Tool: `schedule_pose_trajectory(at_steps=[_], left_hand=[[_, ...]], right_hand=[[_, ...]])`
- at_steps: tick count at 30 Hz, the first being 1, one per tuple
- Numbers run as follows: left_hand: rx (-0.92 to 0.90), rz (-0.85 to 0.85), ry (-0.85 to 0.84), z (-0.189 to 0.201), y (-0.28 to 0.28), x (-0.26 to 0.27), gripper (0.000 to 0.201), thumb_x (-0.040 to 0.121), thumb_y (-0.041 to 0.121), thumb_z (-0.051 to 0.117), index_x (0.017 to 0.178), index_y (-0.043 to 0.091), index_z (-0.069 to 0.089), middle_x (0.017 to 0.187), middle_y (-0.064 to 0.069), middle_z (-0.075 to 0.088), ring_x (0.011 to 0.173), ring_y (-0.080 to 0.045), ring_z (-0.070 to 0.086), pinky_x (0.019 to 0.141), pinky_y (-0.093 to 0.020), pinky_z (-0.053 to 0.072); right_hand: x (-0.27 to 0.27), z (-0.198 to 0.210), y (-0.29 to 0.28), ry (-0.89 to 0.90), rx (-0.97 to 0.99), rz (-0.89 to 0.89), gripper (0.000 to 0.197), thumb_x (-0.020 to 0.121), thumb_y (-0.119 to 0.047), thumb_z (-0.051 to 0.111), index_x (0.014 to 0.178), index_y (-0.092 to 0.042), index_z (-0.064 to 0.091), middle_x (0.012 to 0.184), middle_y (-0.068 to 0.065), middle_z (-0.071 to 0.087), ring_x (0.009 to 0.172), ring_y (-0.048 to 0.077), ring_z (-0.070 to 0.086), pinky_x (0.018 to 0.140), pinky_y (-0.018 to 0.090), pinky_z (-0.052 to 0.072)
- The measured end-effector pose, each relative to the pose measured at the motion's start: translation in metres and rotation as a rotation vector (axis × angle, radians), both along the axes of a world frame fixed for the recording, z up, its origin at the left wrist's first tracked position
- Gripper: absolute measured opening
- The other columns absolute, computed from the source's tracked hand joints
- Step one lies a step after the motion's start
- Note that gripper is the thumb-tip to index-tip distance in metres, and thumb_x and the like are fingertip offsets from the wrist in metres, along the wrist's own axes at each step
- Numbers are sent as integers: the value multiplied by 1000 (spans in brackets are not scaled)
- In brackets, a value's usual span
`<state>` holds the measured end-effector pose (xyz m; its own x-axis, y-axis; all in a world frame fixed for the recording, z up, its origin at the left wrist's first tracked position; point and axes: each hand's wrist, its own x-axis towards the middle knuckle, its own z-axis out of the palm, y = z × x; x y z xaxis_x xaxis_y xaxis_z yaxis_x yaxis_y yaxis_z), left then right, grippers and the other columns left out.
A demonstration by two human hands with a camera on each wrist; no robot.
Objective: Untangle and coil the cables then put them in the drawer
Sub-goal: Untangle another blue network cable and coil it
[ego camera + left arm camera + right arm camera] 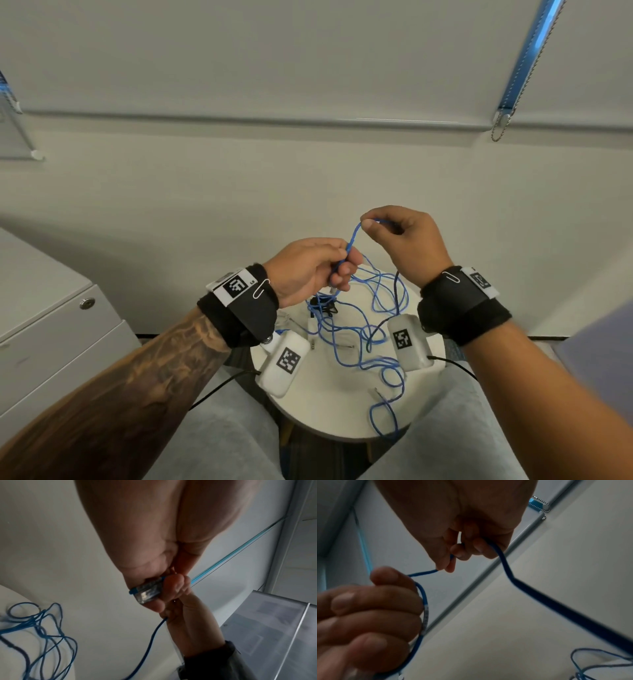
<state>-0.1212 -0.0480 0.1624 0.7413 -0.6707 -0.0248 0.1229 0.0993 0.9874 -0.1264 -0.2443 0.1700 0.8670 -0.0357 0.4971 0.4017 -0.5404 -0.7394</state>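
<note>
Hands lifting blue cable [352,240] above round table [346,421]

Left hand [308,270] fingers curled round connector end; right hand [404,236] pinches cable. Remaining tangle lies mid-table. White tag on cable, print unreadable.

blue cable [354,329], white round table [339,404], black wristbands [459,305], grey drawer cabinet [51,329]

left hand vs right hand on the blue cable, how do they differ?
The left hand sits lower, fingers curled round the blue cable and its metal plug. The right hand is higher and pinches the cable between thumb and fingertip. Both hold the same cable above the round table.
</note>
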Motion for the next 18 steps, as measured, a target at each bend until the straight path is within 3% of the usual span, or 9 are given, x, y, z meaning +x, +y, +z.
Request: schedule_pose_trajectory(at_steps=[4, 7, 9, 12, 13, 15, 16, 18], left_hand=[[-6, -53, 55, 1, 2, -1, 29, 102, 5, 31, 102, -1, 60, 70, -2, 46, 60, -14, 40, 72, -30, 48], [-198, -12, 124, 6, 4, 5, 24, 101, 5, 35, 105, 0, 59, 73, -2, 50, 61, -13, 45, 76, -31, 52], [-355, 55, 164, 12, 3, 13, 22, 99, 4, 38, 104, 0, 59, 75, -3, 57, 64, -12, 54, 78, -34, 56], [-486, 224, 173, 15, 3, 29, 21, 100, 3, 39, 103, 2, 60, 80, -5, 65, 71, -13, 65, 83, -34, 58], [-508, 288, 179, 15, 4, 34, 21, 100, 3, 39, 102, 3, 60, 81, -5, 68, 73, -14, 67, 83, -34, 58], [-531, 390, 199, 10, 9, 44, 21, 101, 2, 39, 101, 3, 60, 83, -7, 71, 77, -15, 70, 83, -34, 59], [-528, 428, 197, 6, 11, 47, 21, 101, 2, 40, 101, 3, 61, 84, -7, 72, 78, -16, 71, 83, -35, 59], [-480, 487, 156, -1, 13, 53, 20, 101, 1, 41, 101, 2, 61, 84, -8, 72, 78, -18, 72, 83, -35, 59]], right_hand=[[6, -3, 2, -15, 27, -47, 7, 91, -26, 71, 95, -25, 77, 74, 13, 59, 63, 14, 47, 62, 23, 42], [7, -14, 5, 44, 86, -22, 13, 96, -24, 65, 99, -20, 77, 79, -5, 72, 71, 8, 59, 69, 22, 49], [2, -31, 17, 141, 50, 39, 19, 100, -25, 59, 104, -20, 76, 67, -18, 65, 64, -2, 56, 61, 15, 47], [-13, -56, 36, 239, -48, 113, 24, 103, -27, 52, 115, -20, 72, 60, -13, 54, 53, -1, 51, 52, 10, 40], [-19, -58, 39, 222, -108, 119, 25, 103, -28, 51, 116, -20, 71, 62, -14, 57, 57, -1, 54, 56, 11, 41], [-29, -56, 40, 176, -211, 136, 24, 103, -32, 51, 110, -23, 72, 72, -13, 67, 68, 4, 61, 68, 25, 51], [-31, -53, 39, 162, -246, 148, 23, 102, -35, 52, 103, -24, 72, 72, -10, 67, 68, 7, 60, 69, 34, 52], [-36, -42, 35, 129, -256, 192, 21, 100, -34, 56, 90, -21, 70, 64, -5, 59, 59, 8, 51, 63, 36, 49]])
